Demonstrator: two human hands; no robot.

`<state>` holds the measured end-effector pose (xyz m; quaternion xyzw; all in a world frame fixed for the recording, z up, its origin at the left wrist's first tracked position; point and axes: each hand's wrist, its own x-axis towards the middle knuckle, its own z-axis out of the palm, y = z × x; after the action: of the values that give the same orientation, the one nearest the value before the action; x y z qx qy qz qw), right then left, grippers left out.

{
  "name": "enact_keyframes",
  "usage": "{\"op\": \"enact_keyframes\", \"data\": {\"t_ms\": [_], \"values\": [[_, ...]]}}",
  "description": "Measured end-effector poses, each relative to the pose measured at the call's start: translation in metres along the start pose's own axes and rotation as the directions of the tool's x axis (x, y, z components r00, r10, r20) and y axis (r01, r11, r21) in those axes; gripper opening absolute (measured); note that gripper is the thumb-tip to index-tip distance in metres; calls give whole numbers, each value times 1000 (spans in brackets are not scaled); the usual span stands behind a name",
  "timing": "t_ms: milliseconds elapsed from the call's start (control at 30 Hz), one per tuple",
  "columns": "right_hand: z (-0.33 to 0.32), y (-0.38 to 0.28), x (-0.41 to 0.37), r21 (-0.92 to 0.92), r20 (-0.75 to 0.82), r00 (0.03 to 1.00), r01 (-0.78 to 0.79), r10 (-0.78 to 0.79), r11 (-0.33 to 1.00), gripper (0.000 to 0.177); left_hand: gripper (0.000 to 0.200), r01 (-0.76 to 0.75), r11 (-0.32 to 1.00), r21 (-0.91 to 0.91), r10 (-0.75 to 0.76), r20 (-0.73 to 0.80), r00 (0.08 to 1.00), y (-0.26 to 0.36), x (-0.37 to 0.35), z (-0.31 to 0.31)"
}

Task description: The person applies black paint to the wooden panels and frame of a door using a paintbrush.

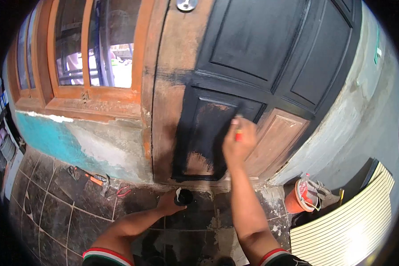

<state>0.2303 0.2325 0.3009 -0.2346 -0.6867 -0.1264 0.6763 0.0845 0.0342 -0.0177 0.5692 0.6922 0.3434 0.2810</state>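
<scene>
My right hand (241, 146) is closed around a paintbrush (238, 136) with a red part on its handle. The brush's bristles are against the lower left panel of a wooden door (255, 40), though they blur into the dark paint. Black paint covers most of the door; bare brown wood shows in patches on this panel, on the lower right panel (277, 137) and along the left stile. Low on the left, my left hand (167, 204) grips a small cup (183, 197) of black paint, with a whitish patch at its rim.
Left of the door is an orange-framed window (91, 48) above a turquoise and grey wall (75, 137). A hammer (105, 185) and red-handled pliers (123, 191) lie on the tiled floor (91, 210). An orange bucket (297, 199) and striped panels (346, 221) stand at right.
</scene>
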Motion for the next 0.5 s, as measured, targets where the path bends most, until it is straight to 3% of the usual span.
{"op": "enact_keyframes", "data": {"t_ms": [33,100,200,267,367,400,500], "values": [[14,-15,-9,38,39,999,-21,19,999,16,107,7,1000,-6,-7,12,1000,6,-4,-4],[31,-47,-16,306,66,998,-22,2,952,13,105,-3,1000,5,3,3,1000,7,-4,-3],[31,-70,-19,472,220,962,-249,160,846,14,104,-23,999,40,23,-19,1000,-3,0,4],[17,-52,-10,488,248,948,-299,199,820,16,103,2,999,44,-3,11,1000,-6,4,5],[3,-4,-4,439,156,887,-456,434,774,18,105,-54,999,6,54,-32,998,-6,4,4],[0,20,-5,412,156,816,-566,557,714,19,106,-28,1000,11,28,-16,999,-3,1,2],[-16,35,-2,278,-89,858,-467,506,840,18,109,25,999,45,-26,19,999,3,-3,-6]]}}
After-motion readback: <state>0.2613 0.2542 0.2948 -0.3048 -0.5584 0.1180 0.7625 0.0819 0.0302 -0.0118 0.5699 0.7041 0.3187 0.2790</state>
